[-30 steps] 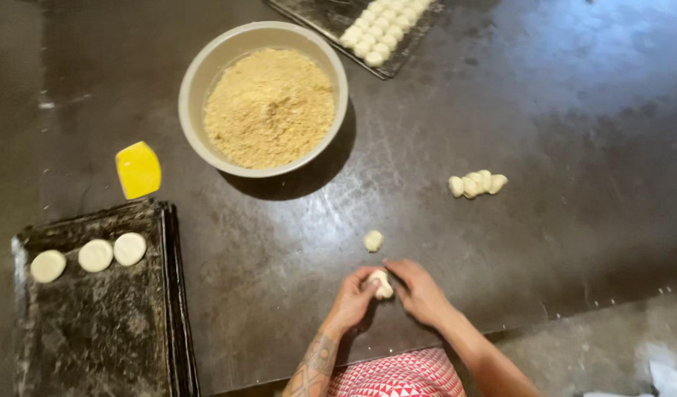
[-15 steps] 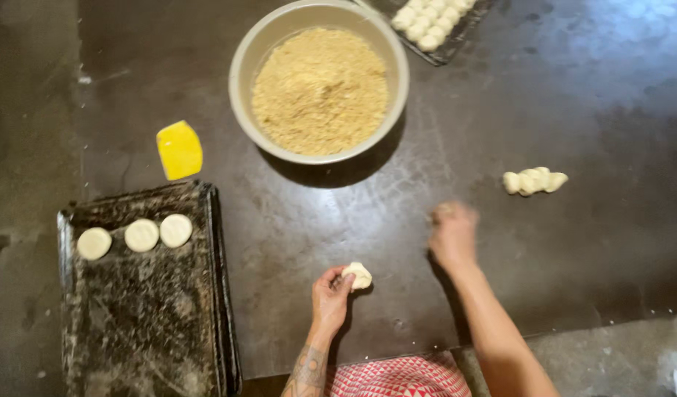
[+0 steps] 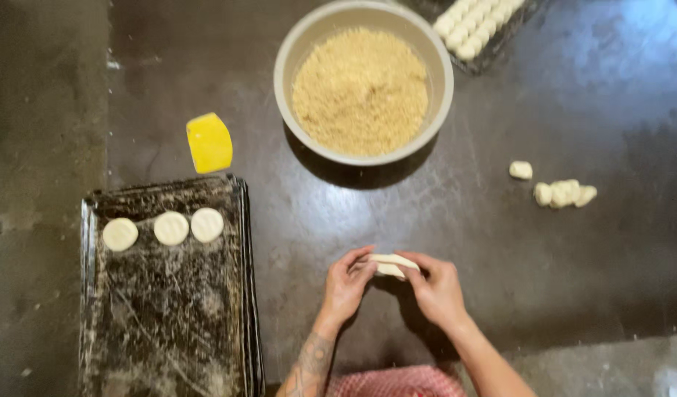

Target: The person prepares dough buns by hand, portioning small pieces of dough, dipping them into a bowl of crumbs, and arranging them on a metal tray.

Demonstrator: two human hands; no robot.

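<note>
Dark worktop [image 3: 559, 294] with both hands, left hand [image 3: 347, 283] and right hand [image 3: 435, 288], pinching a flattened dough piece [image 3: 392, 264] between fingertips just below the crumb bowl [image 3: 294, 95], yellow scraper [image 3: 209, 142] above the tray [image 3: 169, 331] on the left

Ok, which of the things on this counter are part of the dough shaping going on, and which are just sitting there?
In use:
left hand and right hand, both on the flattened dough piece
bowl of crumbly filling
small dough lumps
baking tray with three dough discs

Lying about:
yellow scraper
rack of dough pieces at the top edge
</note>
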